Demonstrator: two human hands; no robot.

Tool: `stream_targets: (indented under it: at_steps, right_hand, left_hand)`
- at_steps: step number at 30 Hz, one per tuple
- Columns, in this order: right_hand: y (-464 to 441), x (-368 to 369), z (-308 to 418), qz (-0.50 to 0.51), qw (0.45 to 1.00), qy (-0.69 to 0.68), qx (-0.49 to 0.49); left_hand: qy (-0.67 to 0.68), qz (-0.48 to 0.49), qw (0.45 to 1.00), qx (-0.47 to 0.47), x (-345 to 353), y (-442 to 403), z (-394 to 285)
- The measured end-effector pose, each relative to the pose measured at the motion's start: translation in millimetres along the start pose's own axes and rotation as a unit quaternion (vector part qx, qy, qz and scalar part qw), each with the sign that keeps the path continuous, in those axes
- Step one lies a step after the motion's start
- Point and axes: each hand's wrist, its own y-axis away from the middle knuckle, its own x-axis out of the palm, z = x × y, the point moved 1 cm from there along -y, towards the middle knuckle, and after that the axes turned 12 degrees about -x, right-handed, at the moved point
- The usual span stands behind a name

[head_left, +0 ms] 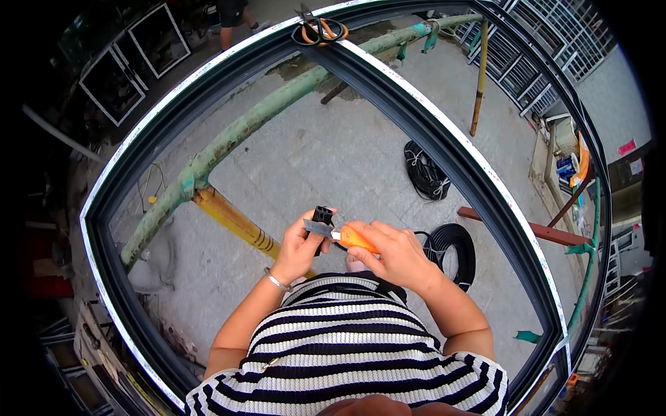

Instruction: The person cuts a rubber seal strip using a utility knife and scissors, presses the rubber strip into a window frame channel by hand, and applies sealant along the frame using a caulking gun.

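My right hand [392,251] is wrapped round the orange handle of a utility knife [361,237], its grey blade pointing left. The blade lies across a small black block-like piece [322,215], perhaps a cut profile or plastic fitting. My left hand [300,247], with a bangle at the wrist, holds that black piece upright between thumb and fingers. Both hands are close together in front of my striped top. Around them spans a large dark window frame [423,104] with white-covered edges. Scissors [319,31] with black and orange handles rest on its far edge.
A green pipe [257,114] and a yellow pole [236,222] run beneath the frame. Black coils [454,253] lie on the grey floor [298,159]. A red-brown bar [527,227] is at the right. Metal grilles [562,35] lean at the back, where a person's legs [229,24] show.
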Motion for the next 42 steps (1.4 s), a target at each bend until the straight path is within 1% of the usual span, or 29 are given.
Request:
stream_targets:
  at_steps: [3, 12, 19, 34, 37, 40, 42]
  right_hand:
    - [-1.5, 1.1, 0.7, -0.023, 1.0, 0.003, -0.016]
    - [-5.1, -7.3, 2.2, -0.004, 0.998, 0.056, -0.03]
    - [-3.0, -6.7, 3.3, -0.005, 0.998, 0.064, -0.019]
    - [3.8, -7.6, 9.3, 0.001, 0.998, 0.07, -0.009]
    - [6.7, -10.1, 11.8, 0.007, 0.997, 0.073, -0.011]
    - [9.0, -12.5, 14.2, 0.004, 0.997, 0.077, -0.016]
    - [9.3, -11.6, 12.5, -0.005, 0.997, 0.076, -0.026]
  left_hand:
    - [0.007, 0.005, 1.0, -0.004, 0.5, 1.8, -3.8]
    - [0.025, 0.02, 0.999, -0.01, 1.4, -0.4, 0.9]
    - [0.051, 0.008, 0.998, -0.022, 5.3, 1.2, 2.5]
    - [0.045, 0.02, 0.998, -0.035, 11.0, 7.8, 5.4]
    - [0.058, -0.002, 0.998, -0.037, 13.4, 9.5, 3.4]
    - [0.028, -0.03, 0.998, -0.045, 13.7, 8.6, 2.3]
    - [0.016, -0.029, 0.998, -0.056, 13.8, 6.4, 1.6]
